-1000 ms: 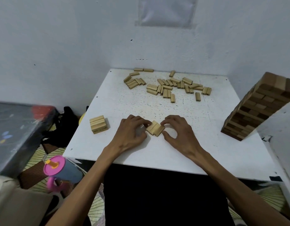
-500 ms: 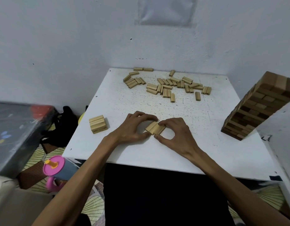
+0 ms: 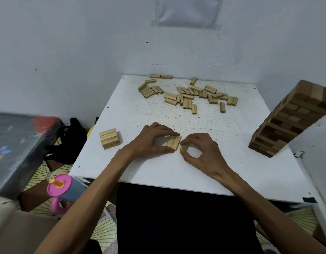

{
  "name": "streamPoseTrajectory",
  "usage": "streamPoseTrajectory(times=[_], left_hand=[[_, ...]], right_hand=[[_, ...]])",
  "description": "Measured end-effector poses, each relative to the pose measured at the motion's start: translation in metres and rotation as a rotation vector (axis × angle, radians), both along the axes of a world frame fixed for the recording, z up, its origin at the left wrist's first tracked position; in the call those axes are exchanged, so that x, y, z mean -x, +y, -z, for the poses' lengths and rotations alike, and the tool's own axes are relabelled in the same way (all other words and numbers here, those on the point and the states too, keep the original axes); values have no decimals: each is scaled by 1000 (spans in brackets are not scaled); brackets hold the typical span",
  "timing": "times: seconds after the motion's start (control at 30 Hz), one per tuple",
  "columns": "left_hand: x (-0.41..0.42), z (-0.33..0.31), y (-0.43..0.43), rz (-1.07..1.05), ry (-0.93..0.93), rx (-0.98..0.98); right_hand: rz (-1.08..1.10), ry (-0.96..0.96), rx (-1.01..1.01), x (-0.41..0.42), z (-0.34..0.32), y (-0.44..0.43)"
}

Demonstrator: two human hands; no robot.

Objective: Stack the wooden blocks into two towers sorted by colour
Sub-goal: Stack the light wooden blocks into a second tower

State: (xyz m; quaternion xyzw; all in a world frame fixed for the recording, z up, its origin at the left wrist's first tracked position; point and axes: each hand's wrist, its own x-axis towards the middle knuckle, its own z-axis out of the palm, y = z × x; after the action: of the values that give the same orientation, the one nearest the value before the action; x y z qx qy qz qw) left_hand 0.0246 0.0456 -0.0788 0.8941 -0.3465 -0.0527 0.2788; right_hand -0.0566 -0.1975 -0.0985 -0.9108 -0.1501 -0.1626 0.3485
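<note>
Head view: on the table (image 3: 140, 167), our left hand (image 3: 149, 142) grips two light blocks (image 3: 173, 143) side by side. Our right hand (image 3: 202, 153) pinches a third block (image 3: 183, 147) just beside them, likely making a row for the small stack (image 3: 110, 138) at nine o'clock.

1. A white worktop (image 3: 232, 171) with small dark specks stands in the corner of a white wall (image 3: 67, 52).
2. A pale rectangular sheet (image 3: 188, 11) is fixed on the wall, above the far edge of the worktop.
3. A black bag (image 3: 70, 142) lies on the floor just beside the left edge of the worktop.
4. A blue cup (image 3: 67, 189) with a pink lid, an orange spout and a pink handle stands below the near left corner.
5. Under them is a floor mat (image 3: 41, 173) with a pale fan pattern.
6. A dark flat panel (image 3: 15, 147) fills the left side, with something red (image 3: 45, 121) at its far end.
</note>
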Motion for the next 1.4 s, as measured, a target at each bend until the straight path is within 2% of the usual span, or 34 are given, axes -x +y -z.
streamPoseTrajectory(times=[0.13,0.3,0.5,0.8,1.4], left_hand=[[-2,2,-2,31,-38,-35],[-5,2,-4,58,-60,-64],[-9,-3,-4,71,-52,-128],[-8,-7,3,40,90,-8],[7,4,-6,-85,16,187]], right_hand=[[16,8,-32,0,-1,-2],[22,3,50,-1,1,-3],[-10,13,-46,-1,-4,-4],[-56,145,-84,-4,-7,-20],[-143,148,-67,-21,-8,-21]])
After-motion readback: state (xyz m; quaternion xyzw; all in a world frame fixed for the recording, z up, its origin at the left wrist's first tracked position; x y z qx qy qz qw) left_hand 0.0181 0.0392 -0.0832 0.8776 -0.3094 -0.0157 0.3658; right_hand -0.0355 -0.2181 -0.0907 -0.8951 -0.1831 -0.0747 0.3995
